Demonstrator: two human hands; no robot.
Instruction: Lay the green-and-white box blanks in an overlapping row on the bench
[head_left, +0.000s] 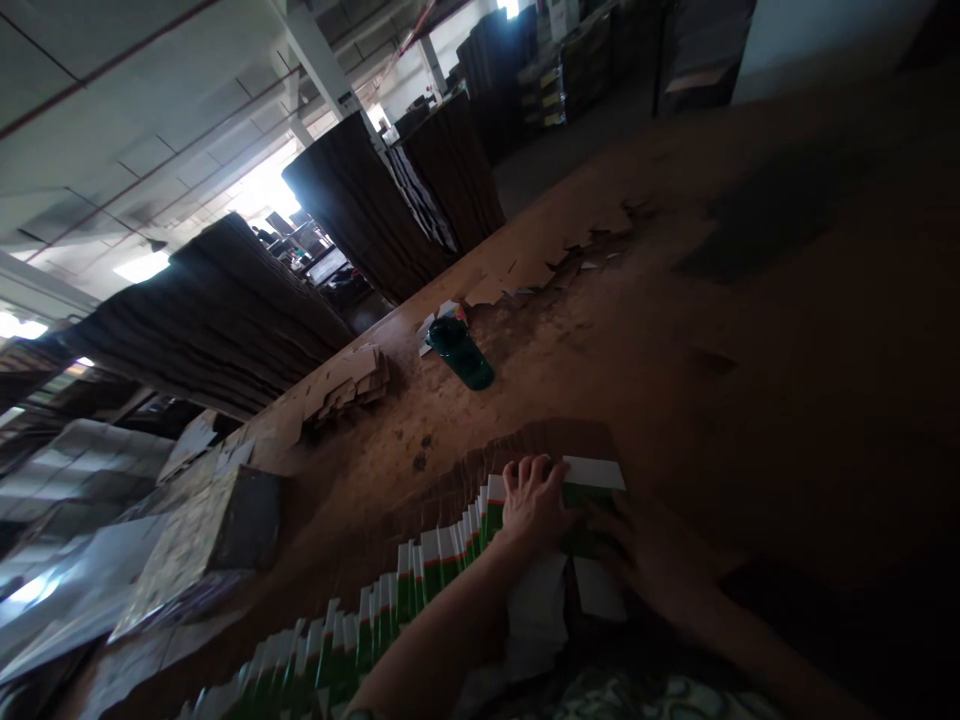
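A long row of green and white folded cartons (429,565), with a thin red stripe, runs from the lower left to my hands, leaning closely against one another. My left hand (534,505) is at the right end of this row, its bent fingers hooked over a carton's upper edge. Beside it lies a green carton (585,500) with white flaps. My right hand (649,550) reaches to this carton's right side; it is dark and smeared by motion, so its grip is unclear. White flaps show below and between the hands.
On the brown worktable (367,450) a dark green bottle (463,355) stands beyond the cartons. Torn cardboard pieces (349,388) are piled at the far edge. A box-shaped stack (217,535) is at left. Tall dark stacks (375,200) rise behind the table.
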